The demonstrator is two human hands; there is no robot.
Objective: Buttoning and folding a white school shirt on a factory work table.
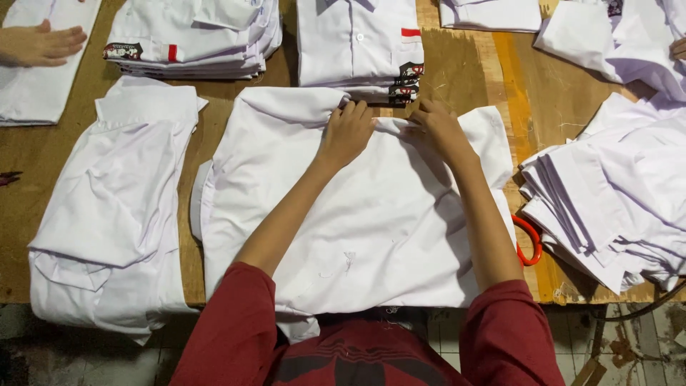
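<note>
Hands meet at the far edge of the white shirt (371, 214) I have spread on the desk (457, 64). My left hand (348, 132) and right hand (437, 125) are closed, each grip pinching the collar fold, nearly touching, equally near it. The shirt's long axis runs near to far, its body toward me. No containers; folded stacks (357, 43) lie just beyond, another shirt (114, 207) left, orange-handled scissors (530, 239) right.

2 spread white shirts (357, 207), 2 folded shirt stacks (193, 39), 1 red-handled scissors (529, 239), 3 hands (348, 132).
</note>
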